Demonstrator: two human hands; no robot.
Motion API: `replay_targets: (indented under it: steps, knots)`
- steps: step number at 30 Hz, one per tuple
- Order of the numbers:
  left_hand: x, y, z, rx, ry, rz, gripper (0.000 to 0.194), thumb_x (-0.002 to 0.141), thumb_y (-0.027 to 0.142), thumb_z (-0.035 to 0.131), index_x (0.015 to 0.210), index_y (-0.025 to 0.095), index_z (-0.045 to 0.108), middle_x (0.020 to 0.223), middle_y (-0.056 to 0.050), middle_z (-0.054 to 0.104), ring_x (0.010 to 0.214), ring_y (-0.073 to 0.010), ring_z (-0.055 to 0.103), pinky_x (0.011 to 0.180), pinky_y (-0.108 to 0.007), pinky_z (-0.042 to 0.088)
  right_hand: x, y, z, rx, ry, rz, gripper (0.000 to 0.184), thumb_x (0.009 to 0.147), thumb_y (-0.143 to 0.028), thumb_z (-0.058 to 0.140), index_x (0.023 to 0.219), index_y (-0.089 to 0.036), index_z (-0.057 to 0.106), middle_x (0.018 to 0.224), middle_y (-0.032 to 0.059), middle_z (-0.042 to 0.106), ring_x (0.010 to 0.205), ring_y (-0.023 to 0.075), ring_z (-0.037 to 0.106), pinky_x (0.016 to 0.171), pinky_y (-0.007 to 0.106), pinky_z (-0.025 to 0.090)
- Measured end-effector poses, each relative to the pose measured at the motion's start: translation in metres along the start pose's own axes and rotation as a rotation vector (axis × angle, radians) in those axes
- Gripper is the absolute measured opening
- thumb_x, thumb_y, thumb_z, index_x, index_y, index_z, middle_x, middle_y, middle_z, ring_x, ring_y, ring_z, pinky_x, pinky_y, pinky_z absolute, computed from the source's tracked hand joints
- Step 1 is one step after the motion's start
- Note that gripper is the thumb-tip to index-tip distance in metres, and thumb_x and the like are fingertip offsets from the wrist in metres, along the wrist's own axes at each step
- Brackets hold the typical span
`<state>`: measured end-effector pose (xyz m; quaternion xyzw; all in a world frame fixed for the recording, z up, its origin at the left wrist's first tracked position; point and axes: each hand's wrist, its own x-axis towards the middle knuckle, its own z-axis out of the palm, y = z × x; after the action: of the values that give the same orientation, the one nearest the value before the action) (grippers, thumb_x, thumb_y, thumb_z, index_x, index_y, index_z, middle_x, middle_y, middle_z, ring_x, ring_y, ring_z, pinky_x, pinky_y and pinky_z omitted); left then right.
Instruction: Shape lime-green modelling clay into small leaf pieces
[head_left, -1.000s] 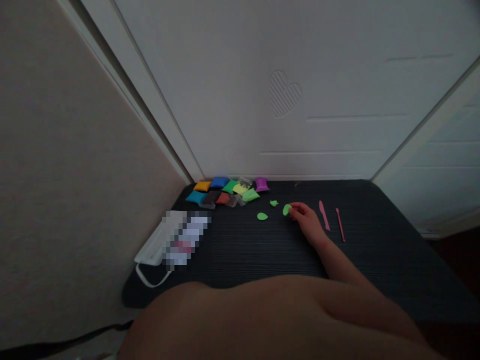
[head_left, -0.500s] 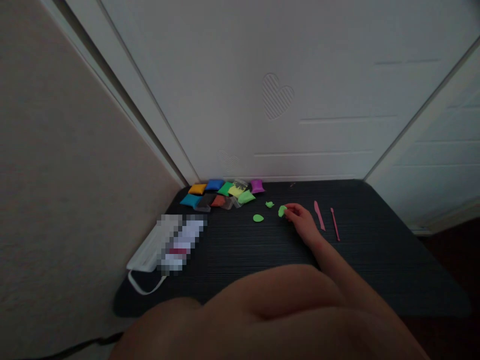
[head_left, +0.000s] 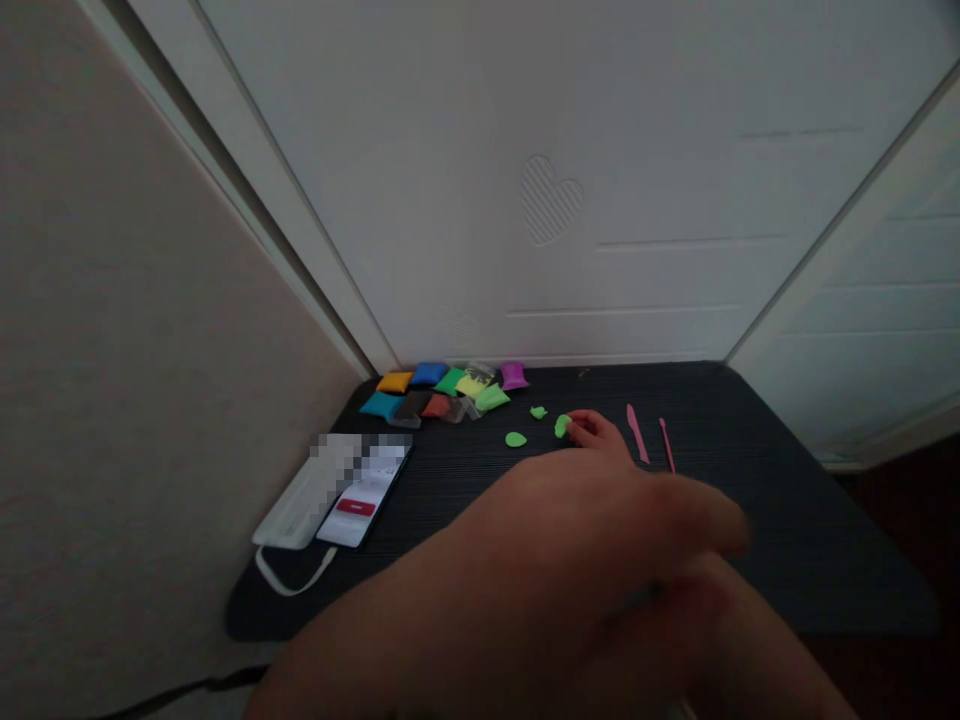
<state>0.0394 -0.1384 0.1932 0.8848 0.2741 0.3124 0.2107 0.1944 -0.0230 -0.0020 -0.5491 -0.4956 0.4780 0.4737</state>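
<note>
My right hand is at the middle of the dark table, its fingertips pinched on a piece of light green clay. To its left on the tabletop lie a flat, leaf-shaped piece of green clay and a small, lumpy scrap of green clay. My left hand looms large and blurred close to the camera, in front of my right forearm. Its fingers are mostly hidden, and I cannot tell whether it touches the forearm. A pink plastic knife and a thin pink modelling tool lie right of my right hand.
Several coloured clay packets, including a purple packet and a blue packet, sit at the table's back left. A phone lies beside a white face mask at the left edge. A white panelled door stands behind the table.
My left hand has come further into view, moving up and right across my right forearm and covering more of the table. My right hand keeps its pinch on the green clay.
</note>
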Motion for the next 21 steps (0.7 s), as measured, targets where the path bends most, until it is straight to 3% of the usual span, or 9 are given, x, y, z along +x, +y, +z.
replay_targets:
  steps: [5, 8, 15, 18, 21]
  knots:
    - [0.004, -0.011, 0.001, -0.223, -0.007, 0.032, 0.019, 0.078, 0.011, 0.049, 0.095, 0.018, 0.051, 0.085, -0.003, 0.063, 0.079, -0.0136, 0.060, 0.073, -0.025, 0.048, -0.026, -0.036, -0.007, -0.022, -0.025, 0.029, 0.022, 0.066, -0.029, 0.061, 0.087, -0.022, 0.061, 0.082, 0.0013, 0.063, 0.076, 0.0182, 0.057, 0.066, 0.029, 0.044]
    - [0.004, -0.009, 0.001, -0.247, -0.022, 0.022, 0.018, 0.078, 0.011, 0.049, 0.095, 0.018, 0.050, 0.085, -0.003, 0.062, 0.080, -0.0132, 0.059, 0.075, -0.026, 0.047, -0.032, -0.041, -0.006, -0.020, -0.015, 0.023, 0.022, 0.067, -0.029, 0.060, 0.088, -0.022, 0.060, 0.087, 0.0021, 0.062, 0.081, 0.0191, 0.057, 0.071, 0.030, 0.044]
    - [0.007, -0.012, -0.004, -0.154, -0.083, 0.089, 0.017, 0.075, 0.015, 0.053, 0.092, 0.018, 0.051, 0.085, -0.003, 0.062, 0.079, -0.0146, 0.058, 0.074, -0.026, 0.047, -0.011, -0.008, 0.003, -0.013, 0.078, 0.000, 0.019, 0.070, -0.030, 0.058, 0.087, -0.022, 0.060, 0.083, 0.0037, 0.062, 0.080, 0.0212, 0.057, 0.070, 0.031, 0.042]
    - [0.008, -0.014, -0.003, -0.077, 0.010, 0.173, 0.015, 0.077, 0.030, 0.053, 0.084, 0.017, 0.052, 0.081, -0.004, 0.062, 0.077, -0.0164, 0.058, 0.073, -0.028, 0.047, 0.000, 0.009, 0.001, 0.035, 0.019, -0.021, 0.017, 0.068, -0.029, 0.059, 0.084, -0.024, 0.060, 0.077, 0.0018, 0.063, 0.074, 0.0201, 0.058, 0.067, 0.031, 0.043]
    - [0.007, -0.014, -0.001, -0.029, 0.135, 0.266, 0.031, 0.082, 0.044, 0.040, 0.073, 0.018, 0.053, 0.074, -0.006, 0.062, 0.076, -0.0183, 0.058, 0.074, -0.032, 0.047, 0.005, 0.017, -0.001, 0.062, -0.033, -0.038, 0.019, 0.068, -0.029, 0.057, 0.086, -0.024, 0.058, 0.079, 0.0005, 0.064, 0.075, 0.0185, 0.058, 0.069, 0.030, 0.043]
